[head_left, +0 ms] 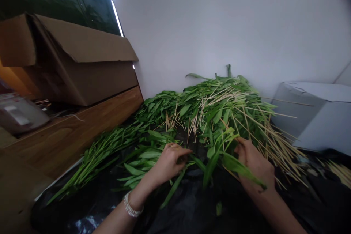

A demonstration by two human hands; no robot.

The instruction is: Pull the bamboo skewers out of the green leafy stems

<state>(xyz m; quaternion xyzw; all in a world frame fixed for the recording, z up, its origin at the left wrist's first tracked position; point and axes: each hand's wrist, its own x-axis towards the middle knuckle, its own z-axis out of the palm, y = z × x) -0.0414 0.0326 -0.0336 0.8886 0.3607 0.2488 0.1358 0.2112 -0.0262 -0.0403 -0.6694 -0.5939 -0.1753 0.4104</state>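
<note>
My right hand (253,162) is closed round a leafy green stem (223,146), its long leaves hanging down in front of the fingers. To the left, my left hand (174,161) has its fingers curled together near a few narrow leaves; what the fingertips pinch, if anything, is hidden. Beneath and beside that hand lies a bunch of cut leafy stems (141,162). Behind both hands rises a big heap of green leaves (183,104). Thin pale wooden sticks (276,146) poke out of it, many fanning toward the right.
Black plastic sheeting (189,201) covers the work surface. More leafy stems (85,168) lie along its left side. An open cardboard box (101,76) stands on a wooden ledge (82,131) at left. A white box (315,113) is at right, and a white wall (219,18) closes the back.
</note>
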